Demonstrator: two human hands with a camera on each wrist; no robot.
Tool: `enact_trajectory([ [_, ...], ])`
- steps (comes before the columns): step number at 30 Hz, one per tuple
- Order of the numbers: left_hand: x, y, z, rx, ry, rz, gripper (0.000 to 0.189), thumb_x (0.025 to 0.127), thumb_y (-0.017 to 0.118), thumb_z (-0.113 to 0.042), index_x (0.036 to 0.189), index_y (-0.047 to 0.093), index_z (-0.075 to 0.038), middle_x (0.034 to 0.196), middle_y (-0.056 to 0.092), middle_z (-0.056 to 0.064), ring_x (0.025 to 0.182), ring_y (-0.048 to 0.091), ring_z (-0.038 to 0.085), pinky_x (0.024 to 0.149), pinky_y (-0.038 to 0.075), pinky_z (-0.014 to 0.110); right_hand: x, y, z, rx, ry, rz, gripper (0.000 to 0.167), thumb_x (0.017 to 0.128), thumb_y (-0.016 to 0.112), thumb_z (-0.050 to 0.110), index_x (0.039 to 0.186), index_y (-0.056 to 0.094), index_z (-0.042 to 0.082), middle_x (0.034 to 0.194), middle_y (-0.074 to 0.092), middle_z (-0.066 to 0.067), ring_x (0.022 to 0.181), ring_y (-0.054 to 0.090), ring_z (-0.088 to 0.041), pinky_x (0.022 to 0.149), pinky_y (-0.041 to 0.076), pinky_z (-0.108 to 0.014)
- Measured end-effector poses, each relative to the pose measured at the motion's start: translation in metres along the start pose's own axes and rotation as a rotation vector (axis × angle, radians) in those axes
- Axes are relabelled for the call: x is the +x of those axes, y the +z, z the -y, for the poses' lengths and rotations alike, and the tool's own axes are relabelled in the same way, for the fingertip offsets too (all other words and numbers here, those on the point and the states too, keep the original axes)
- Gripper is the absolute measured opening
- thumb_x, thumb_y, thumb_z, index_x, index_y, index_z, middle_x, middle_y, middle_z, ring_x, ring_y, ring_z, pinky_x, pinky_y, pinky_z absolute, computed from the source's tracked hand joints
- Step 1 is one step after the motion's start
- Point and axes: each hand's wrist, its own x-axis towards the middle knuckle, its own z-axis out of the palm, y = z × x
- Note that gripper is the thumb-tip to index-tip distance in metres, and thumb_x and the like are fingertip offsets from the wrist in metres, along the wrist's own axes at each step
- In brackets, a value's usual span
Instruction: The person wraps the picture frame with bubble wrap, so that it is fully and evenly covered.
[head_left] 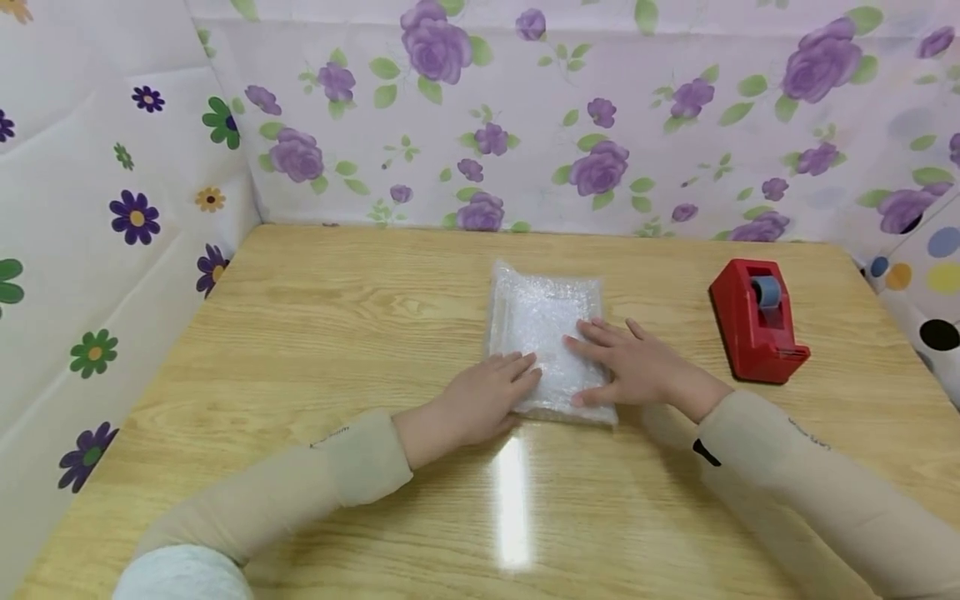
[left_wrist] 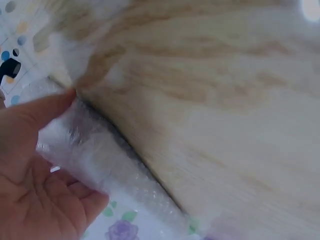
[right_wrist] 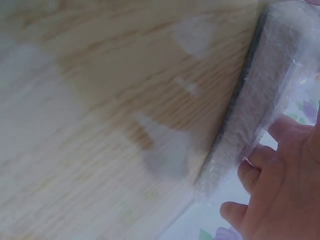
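Note:
A flat rectangular package in clear bubble wrap (head_left: 543, 308) lies on the wooden table, in the middle of the head view. My left hand (head_left: 483, 400) rests on its lower left part, fingers on the top face. In the left wrist view the thumb of the left hand (left_wrist: 47, 185) touches the package's edge (left_wrist: 100, 150). From the right, my right hand (head_left: 637, 362) lies with spread fingers on the package's right side. The right wrist view shows the right hand's (right_wrist: 285, 185) fingertips on the top of the wrapped package (right_wrist: 255, 100). Its contents cannot be made out.
A red tape dispenser (head_left: 757, 325) with a roll of tape (head_left: 767, 292) stands on the table (head_left: 337, 317) to the right of the package. A flowered cloth (head_left: 525, 108) hangs along the far edge, with patterned cloths at both sides.

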Motion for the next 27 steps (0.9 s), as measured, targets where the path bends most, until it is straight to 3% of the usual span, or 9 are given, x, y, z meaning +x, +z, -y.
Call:
enact_trajectory([
  [7,-0.004,0.003,-0.003,0.075,-0.003,-0.119,0.057,0.080,0.074,-0.030,0.128,0.056,-0.005,0.134,0.054,0.017,0.121,0.054,0.030,0.105,0.044,0.037,0.004,0.009,-0.003,0.027,-0.032,-0.037,0.087,0.083,0.056,0.064,0.150,0.028,0.017,0.158,0.018,-0.011,0.146,0.011,-0.032,0.115,0.003,-0.063],
  [12,-0.005,0.012,-0.005,0.124,0.046,-0.204,0.055,0.075,0.077,-0.033,0.120,0.060,-0.007,0.125,0.059,0.014,0.110,0.060,0.027,0.098,0.050,0.033,-0.008,0.013,-0.004,0.030,0.006,-0.136,0.090,0.084,0.059,0.060,0.150,0.027,0.007,0.155,0.022,-0.020,0.143,0.018,-0.040,0.115,0.013,-0.061],
  [18,-0.006,0.017,-0.004,0.162,0.048,-0.250,0.053,0.073,0.079,-0.034,0.116,0.061,-0.007,0.119,0.060,0.013,0.104,0.061,0.025,0.094,0.052,0.032,-0.038,-0.009,-0.014,0.158,0.218,-0.293,0.075,0.090,0.059,0.049,0.143,0.039,0.001,0.142,0.041,-0.026,0.129,0.040,-0.045,0.103,0.035,-0.063],
  [20,-0.005,0.016,-0.003,0.159,0.039,-0.252,0.053,0.073,0.079,-0.033,0.116,0.061,-0.007,0.119,0.060,0.013,0.104,0.061,0.025,0.094,0.051,0.032,-0.049,-0.018,-0.021,0.185,0.279,-0.359,0.065,0.092,0.059,0.044,0.136,0.048,-0.003,0.133,0.051,-0.028,0.113,0.053,-0.043,0.093,0.044,-0.061],
  [24,-0.004,0.013,-0.002,0.150,0.028,-0.230,0.052,0.075,0.078,-0.032,0.117,0.061,-0.008,0.120,0.060,0.013,0.108,0.060,0.025,0.097,0.050,0.033,-0.071,-0.027,-0.045,0.198,0.397,-0.508,0.051,0.094,0.058,0.035,0.122,0.059,-0.007,0.115,0.061,-0.031,0.088,0.061,-0.040,0.073,0.050,-0.055],
  [27,-0.003,0.013,-0.002,0.155,0.034,-0.230,0.051,0.075,0.078,-0.031,0.117,0.062,-0.007,0.120,0.060,0.012,0.110,0.059,0.025,0.100,0.048,0.033,-0.087,-0.032,-0.067,0.220,0.530,-0.544,0.052,0.095,0.054,0.036,0.120,0.058,-0.009,0.114,0.060,-0.033,0.092,0.058,-0.044,0.069,0.050,-0.054],
])
